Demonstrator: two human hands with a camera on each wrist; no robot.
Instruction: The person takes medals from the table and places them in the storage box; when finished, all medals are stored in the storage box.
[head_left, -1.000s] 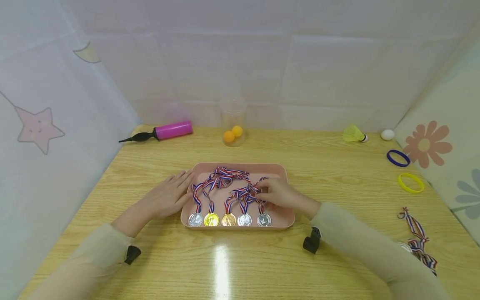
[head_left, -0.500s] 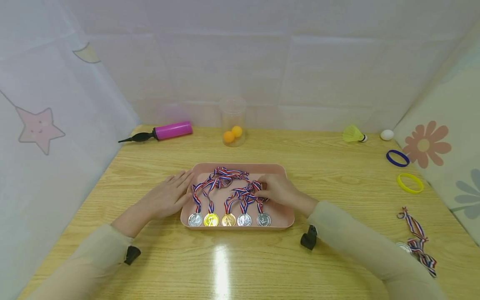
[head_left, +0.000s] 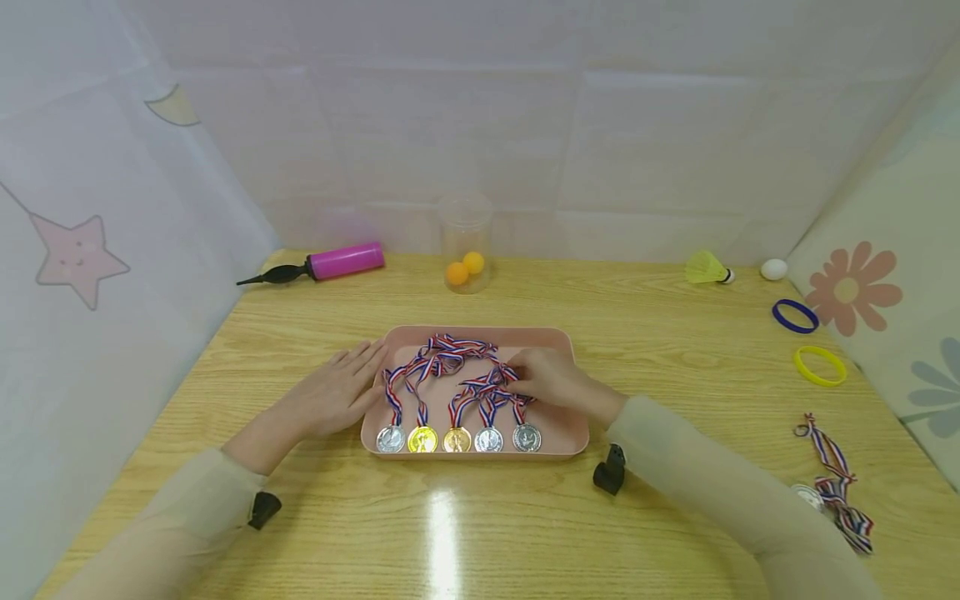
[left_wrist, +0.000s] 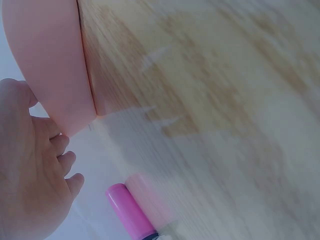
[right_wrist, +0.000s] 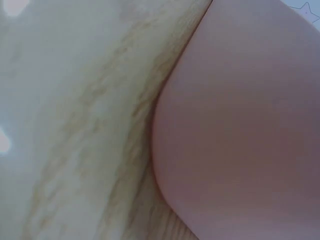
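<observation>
In the head view a pink tray [head_left: 561, 429] holds several medals on red, white and blue ribbons. Their discs line up along its near side, gold among silver. My right hand [head_left: 557, 385] reaches over the tray's right side, its curled fingers pinching the ribbon [head_left: 520, 408] of the rightmost silver medal [head_left: 527, 437]; the fingertips are partly hidden. With fingers straight, my left hand [head_left: 326, 396] rests against the tray's left rim. The left wrist view shows that hand [left_wrist: 35, 170] beside the tray wall [left_wrist: 55, 65]. Only the tray's outer wall [right_wrist: 240, 125] fills the right wrist view.
A purple hand pump [head_left: 347, 261] and a clear jar [head_left: 467, 225] with orange balls [head_left: 457, 273] stand at the back. Along the right lie a yellow shuttlecock [head_left: 705, 267], a white ball [head_left: 774, 269], blue [head_left: 795, 317] and yellow [head_left: 821, 367] wristbands, and another ribboned medal [head_left: 808, 497].
My right hand has shifted slightly left inside the tray, drawing the rightmost medal's ribbon along toward the other ribbons. The left hand has stayed in place.
</observation>
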